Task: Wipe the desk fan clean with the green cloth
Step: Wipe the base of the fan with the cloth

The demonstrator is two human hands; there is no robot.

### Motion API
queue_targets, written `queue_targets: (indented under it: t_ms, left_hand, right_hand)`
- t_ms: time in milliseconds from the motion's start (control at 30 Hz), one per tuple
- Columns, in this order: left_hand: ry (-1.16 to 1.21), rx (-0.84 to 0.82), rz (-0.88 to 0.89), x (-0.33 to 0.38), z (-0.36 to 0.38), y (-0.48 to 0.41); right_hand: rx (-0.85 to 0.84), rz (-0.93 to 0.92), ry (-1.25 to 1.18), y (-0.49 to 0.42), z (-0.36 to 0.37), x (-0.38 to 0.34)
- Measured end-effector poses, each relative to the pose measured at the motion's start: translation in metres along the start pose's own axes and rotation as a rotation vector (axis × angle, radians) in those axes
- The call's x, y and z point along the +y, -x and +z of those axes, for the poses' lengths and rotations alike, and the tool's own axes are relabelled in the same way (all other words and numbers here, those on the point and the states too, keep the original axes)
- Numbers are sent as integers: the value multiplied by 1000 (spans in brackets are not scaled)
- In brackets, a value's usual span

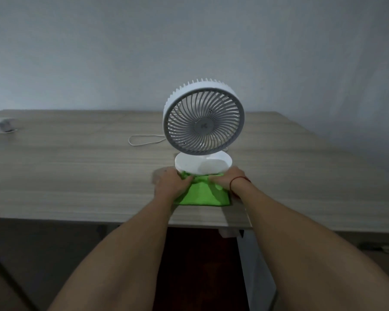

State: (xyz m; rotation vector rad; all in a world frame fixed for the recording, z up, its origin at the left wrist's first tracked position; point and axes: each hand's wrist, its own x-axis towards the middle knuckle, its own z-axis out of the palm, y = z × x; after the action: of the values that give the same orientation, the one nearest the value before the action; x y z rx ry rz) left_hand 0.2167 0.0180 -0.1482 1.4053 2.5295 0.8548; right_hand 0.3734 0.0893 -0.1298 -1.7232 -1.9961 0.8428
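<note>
Green cloth (pixel 202 194) under both hands (pixel 200 179)

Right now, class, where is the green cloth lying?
In the head view, the green cloth lies on the desk near its front edge, just in front of the fan's base, gripped by the left hand and right hand.

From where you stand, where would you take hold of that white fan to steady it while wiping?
Probably the round base, from the near side. It is wide, flat and seated on the desk, while the tilted fan head is a thin grille. The left hand and right hand already bunch the green cloth at the base's front edge.
</note>
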Motion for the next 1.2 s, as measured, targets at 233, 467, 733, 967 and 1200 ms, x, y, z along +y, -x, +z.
queue_targets:
  t_ms: [233, 467, 733, 967, 1200]
  left_hand:
    - [267, 33, 36, 0, 3, 22]
    - [534, 70, 64, 12, -5, 24]
    - [548, 152, 16, 10, 11, -22]
    - [427, 281, -140, -5, 17, -35]
    - [368, 202, -207, -7, 20, -48]
  right_hand:
    - [3, -152, -259, 24, 11, -4]
    - [50, -221, -599, 26, 21, -7]
    - [254, -161, -421, -19, 25, -16]
    - [504, -70, -155, -21, 34, -18]
    - [349, -475, 281, -17, 51, -32]
